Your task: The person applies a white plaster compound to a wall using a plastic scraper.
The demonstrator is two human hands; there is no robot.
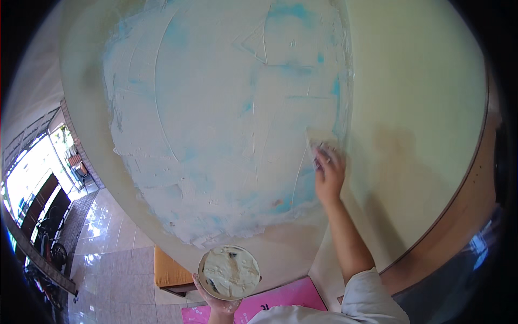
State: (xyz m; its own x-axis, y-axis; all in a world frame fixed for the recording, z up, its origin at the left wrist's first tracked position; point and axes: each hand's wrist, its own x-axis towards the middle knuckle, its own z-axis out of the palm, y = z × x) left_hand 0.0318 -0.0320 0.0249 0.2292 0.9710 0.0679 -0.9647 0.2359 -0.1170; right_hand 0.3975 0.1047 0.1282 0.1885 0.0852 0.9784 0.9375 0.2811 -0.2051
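My right hand is raised to the wall, its fingers closed round a pale flat putty scraper. The blade lies against the wall near the right corner; its handle is mostly hidden by my fingers. White filler coats a large patch of the wall, with light blue showing through and several raised ridges in it. Low in front of me, my left hand grips a round tub from beneath and at its left side. Thick white filler paste fills the tub, with dark gaps at its edge.
A bench with an orange-tan cushion stands below the wall at the left. Pink printed sheet lies at the wall's foot. On the right is a pale yellow-green wall. Glossy floor tiles lead to a bright doorway at far left.
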